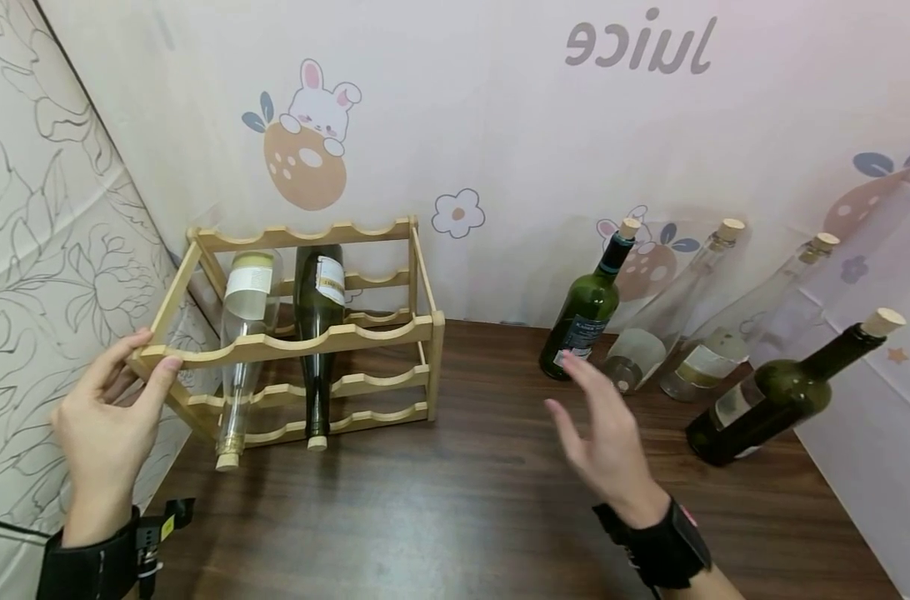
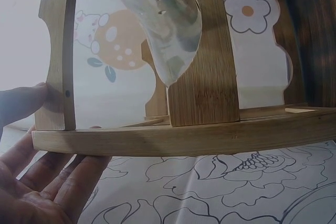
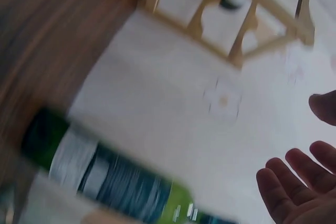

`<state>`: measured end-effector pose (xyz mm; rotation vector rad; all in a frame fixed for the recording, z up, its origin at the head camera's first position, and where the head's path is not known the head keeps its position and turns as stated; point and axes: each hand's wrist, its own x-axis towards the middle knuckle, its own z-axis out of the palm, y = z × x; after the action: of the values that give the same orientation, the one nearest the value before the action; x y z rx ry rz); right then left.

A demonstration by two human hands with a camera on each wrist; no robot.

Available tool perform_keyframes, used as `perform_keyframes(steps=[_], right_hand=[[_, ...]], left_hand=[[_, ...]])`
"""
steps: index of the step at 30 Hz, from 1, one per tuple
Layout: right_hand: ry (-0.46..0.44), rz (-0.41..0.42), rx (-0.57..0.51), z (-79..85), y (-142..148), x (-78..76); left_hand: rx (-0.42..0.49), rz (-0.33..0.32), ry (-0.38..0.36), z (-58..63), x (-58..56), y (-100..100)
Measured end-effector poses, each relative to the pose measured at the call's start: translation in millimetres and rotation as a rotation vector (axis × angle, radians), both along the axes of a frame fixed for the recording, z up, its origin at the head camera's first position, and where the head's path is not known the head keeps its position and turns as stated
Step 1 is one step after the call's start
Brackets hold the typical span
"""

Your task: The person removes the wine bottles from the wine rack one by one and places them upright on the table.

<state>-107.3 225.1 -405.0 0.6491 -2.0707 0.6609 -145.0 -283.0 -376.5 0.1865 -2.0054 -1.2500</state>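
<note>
My left hand (image 1: 110, 408) grips the upper front left corner of a wooden wine rack (image 1: 365, 337), thumb on one side and fingers on the other. In the rack's top row lie a clear bottle (image 1: 237, 379) and a dark green bottle (image 1: 318, 379), their corked necks towards me. My right hand (image 1: 608, 450) holds nothing; its fingers are extended in the air in front of a green wine bottle (image 1: 593, 296) with a dark blue label. In the right wrist view that bottle (image 3: 126, 182) is blurred and apart from the fingers.
Right of the green bottle stand two clear corked bottles (image 1: 638, 346) (image 1: 713, 354) and another dark green corked bottle (image 1: 785, 392). All stand on a brown wooden table (image 1: 425, 517). Patterned cloth (image 1: 455, 108) hangs behind and at both sides.
</note>
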Motion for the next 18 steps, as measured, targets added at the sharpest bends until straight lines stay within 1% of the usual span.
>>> perform_keyframes(steps=[4, 7, 9, 11, 14, 18], right_hand=[[-0.061, 0.109, 0.039, -5.2, -32, -7.8], [-0.105, 0.168, 0.079, -8.4, -53, -12.8], [-0.111, 0.202, 0.109, -10.3, -67, -16.8], [-0.099, 0.228, 0.145, -11.4, -81, -21.5], [-0.053, 0.258, 0.209, -13.0, -101, -28.5], [-0.014, 0.280, 0.318, -15.9, -127, -34.2]], left_hand=[[-0.007, 0.003, 0.002, -0.5, -0.8, 0], [-0.009, 0.005, 0.007, -0.3, -1.2, 0], [-0.009, 0.007, 0.008, 0.0, -1.2, 0], [-0.010, 0.010, 0.006, 0.1, -1.2, 0], [-0.010, 0.014, -0.001, 0.0, -1.0, 0], [-0.005, 0.016, -0.010, 0.0, -1.3, 0]])
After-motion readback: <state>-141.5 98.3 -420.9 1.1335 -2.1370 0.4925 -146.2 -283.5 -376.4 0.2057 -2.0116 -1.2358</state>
